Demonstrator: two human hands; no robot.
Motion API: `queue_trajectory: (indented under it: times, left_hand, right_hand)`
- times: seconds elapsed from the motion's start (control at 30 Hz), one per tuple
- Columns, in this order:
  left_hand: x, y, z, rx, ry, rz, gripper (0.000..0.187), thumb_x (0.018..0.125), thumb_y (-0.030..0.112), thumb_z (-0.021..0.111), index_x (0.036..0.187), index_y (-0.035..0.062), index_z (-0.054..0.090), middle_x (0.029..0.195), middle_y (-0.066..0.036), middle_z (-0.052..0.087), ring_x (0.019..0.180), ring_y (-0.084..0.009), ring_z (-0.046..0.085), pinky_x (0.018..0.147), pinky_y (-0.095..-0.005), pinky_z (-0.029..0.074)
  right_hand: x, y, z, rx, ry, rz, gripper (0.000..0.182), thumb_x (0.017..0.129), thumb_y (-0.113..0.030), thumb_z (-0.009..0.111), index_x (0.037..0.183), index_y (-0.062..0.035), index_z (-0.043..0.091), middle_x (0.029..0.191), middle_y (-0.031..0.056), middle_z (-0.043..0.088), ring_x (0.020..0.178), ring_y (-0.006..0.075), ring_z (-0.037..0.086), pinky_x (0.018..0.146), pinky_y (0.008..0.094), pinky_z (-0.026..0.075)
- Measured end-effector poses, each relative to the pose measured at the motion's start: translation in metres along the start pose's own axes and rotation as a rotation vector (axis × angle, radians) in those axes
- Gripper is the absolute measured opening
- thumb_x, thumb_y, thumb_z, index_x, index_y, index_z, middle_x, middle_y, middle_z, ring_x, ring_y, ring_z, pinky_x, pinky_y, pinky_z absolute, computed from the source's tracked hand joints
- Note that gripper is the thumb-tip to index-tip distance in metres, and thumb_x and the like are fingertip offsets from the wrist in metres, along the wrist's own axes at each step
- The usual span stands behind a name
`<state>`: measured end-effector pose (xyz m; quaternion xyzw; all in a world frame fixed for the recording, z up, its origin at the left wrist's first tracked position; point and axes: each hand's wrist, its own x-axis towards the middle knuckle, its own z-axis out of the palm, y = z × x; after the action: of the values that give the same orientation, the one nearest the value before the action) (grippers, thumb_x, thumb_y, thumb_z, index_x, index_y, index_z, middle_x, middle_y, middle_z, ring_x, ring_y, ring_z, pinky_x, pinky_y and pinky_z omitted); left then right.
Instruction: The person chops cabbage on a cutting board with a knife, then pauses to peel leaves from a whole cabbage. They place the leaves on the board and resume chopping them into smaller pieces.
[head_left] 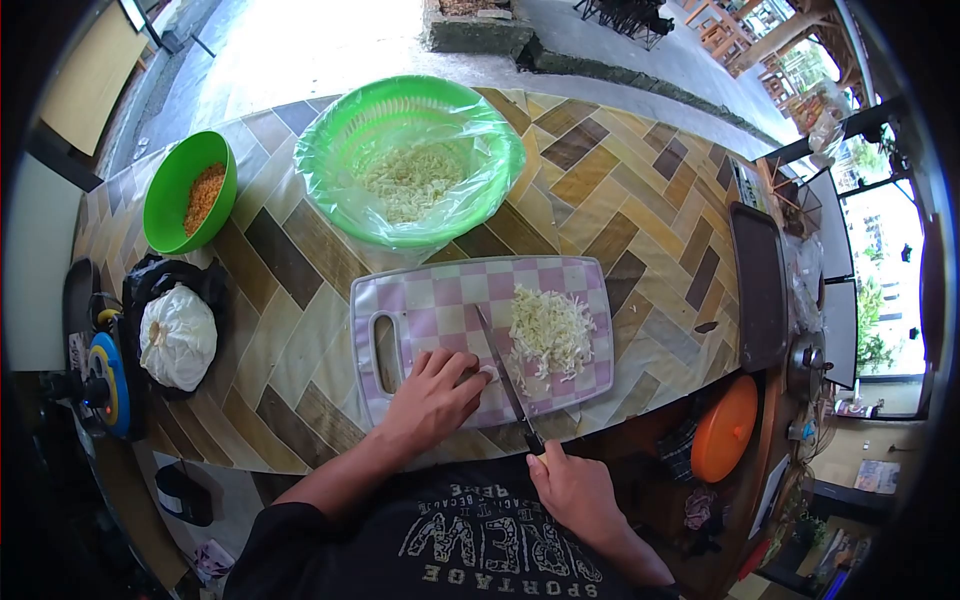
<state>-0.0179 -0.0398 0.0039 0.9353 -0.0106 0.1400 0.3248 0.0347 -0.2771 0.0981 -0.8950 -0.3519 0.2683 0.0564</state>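
Note:
My left hand (436, 395) presses down on a small piece of cabbage (487, 373) on the pink-checked cutting board (440, 300). The fingers curl over it, right beside the blade. In my right hand (575, 490) I grip the black handle of a knife (505, 380), whose blade points away from me across the board. To the right of the blade lies a pile of shredded cabbage (550, 330).
A large green colander (340, 130) lined with plastic holds shredded cabbage. A small green bowl (165, 190) of grated carrot stands at the far left. A cabbage head (178, 338) sits in a black bag. A dark tray (760, 290) and an orange lid (725, 430) are at right.

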Motion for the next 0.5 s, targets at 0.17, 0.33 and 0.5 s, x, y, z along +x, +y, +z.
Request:
queue_trajectory:
  times: [0.17,0.33,0.5]
  left_hand:
    - [0.000,0.001,-0.002,0.015,-0.021,0.011,0.033,0.080,0.011,0.077,0.113,0.0118,0.073,0.112,-0.005,0.059,0.104,-0.0255,0.056,0.092,-0.0399,0.045]
    - [-0.003,-0.001,0.001,0.056,-0.054,0.044,0.032,0.082,0.014,0.073,0.114,0.0103,0.071,0.115,-0.005,0.060,0.108,-0.0245,0.056,0.094,-0.0389,0.044]
    - [-0.001,-0.001,-0.004,0.068,-0.062,0.072,0.033,0.083,0.015,0.071,0.116,0.0090,0.070,0.116,-0.004,0.060,0.108,-0.0241,0.056,0.094,-0.0385,0.045]
  right_hand:
    - [-0.001,0.000,0.000,-0.003,-0.024,-0.020,0.030,0.106,-0.032,0.055,0.095,-0.0038,0.054,0.058,0.0143,0.063,0.051,0.0358,0.064,0.048,0.0479,0.049]
    - [0.002,0.005,0.015,-0.075,0.008,-0.077,0.031,0.105,-0.033,0.057,0.092,-0.0049,0.053,0.056,0.0107,0.062,0.048,0.0314,0.064,0.045,0.0431,0.050]
    - [0.002,0.001,0.010,-0.095,0.032,-0.071,0.031,0.104,-0.033,0.058,0.091,-0.0056,0.053,0.056,0.0100,0.062,0.048,0.0306,0.064,0.046,0.0434,0.051]
